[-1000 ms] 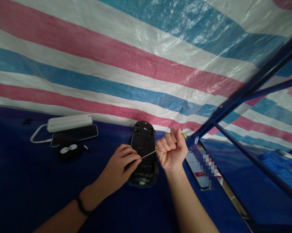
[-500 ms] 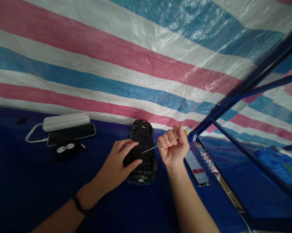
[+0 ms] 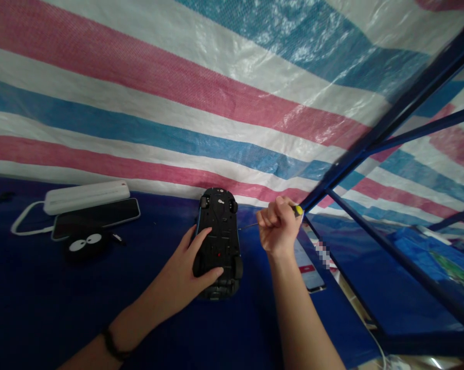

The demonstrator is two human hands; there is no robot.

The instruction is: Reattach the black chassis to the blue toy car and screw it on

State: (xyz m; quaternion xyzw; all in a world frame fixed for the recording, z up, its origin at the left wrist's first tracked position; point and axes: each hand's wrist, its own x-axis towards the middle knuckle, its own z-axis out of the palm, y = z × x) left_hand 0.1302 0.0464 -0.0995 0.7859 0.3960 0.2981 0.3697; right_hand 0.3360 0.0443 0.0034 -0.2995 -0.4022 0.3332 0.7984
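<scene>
A black toy car chassis (image 3: 219, 218) lies upside down on the blue table surface (image 3: 158, 318), with a small red spot on its underside. My left hand (image 3: 183, 270) rests on the car's lower left part, fingers apart, covering part of the chassis. My right hand (image 3: 278, 226) is a fist around a yellow-handled screwdriver (image 3: 298, 210). The thin metal shaft (image 3: 251, 224) points left, and its tip stands just off the car's right side, not touching it.
To the left lie a white power bank (image 3: 86, 197) with a white cable (image 3: 23, 226), a black smartphone (image 3: 95, 218) and a black pouch with cartoon eyes (image 3: 86, 246). A lit phone (image 3: 308, 267) lies right. A striped tarpaulin (image 3: 178, 103) and blue metal bars (image 3: 371, 149) stand behind.
My right hand has moved right, drawing the screwdriver tip off the car's underside. My left hand's fingers have spread on the chassis. The whole view has shifted slightly.
</scene>
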